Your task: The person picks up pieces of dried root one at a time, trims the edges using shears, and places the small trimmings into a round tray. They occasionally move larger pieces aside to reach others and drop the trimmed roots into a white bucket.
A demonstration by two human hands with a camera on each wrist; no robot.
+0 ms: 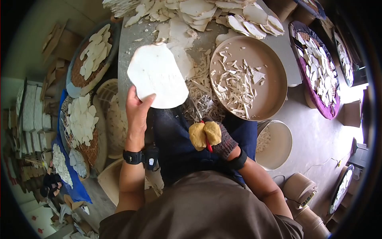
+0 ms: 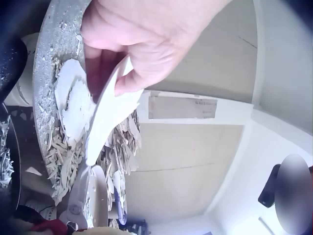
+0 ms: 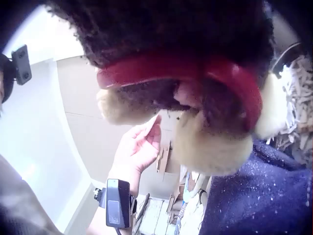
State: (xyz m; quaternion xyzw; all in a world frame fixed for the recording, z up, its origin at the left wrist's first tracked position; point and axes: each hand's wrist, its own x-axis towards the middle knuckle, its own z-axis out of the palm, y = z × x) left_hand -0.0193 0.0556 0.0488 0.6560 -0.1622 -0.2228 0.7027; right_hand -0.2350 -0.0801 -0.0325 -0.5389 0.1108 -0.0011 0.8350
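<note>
My bare left hand (image 1: 137, 109) pinches the lower edge of a broad, flat white slice (image 1: 157, 75), thumb on its face and fingers behind. The left wrist view shows the slice (image 2: 110, 120) nearly edge-on, its lower end overlapping the blades of the scissors (image 2: 76, 203). A dark knitted glove covers my right hand (image 1: 226, 142), which grips these scissors by their red handles (image 3: 146, 68). Thick yellow padding (image 3: 212, 147) wraps the handles and the fingers there. In the head view the blades (image 1: 196, 112) point up and left, below the slice's right corner.
A round brown tray (image 1: 280, 85) with trimmed scraps sits on the grey table (image 1: 125, 55), right of more loose scraps (image 1: 201, 85). Stacked slices (image 1: 199, 12) lie at the back. A white bucket (image 1: 283, 153) stands below right. Baskets of slices (image 1: 81, 119) stand at left.
</note>
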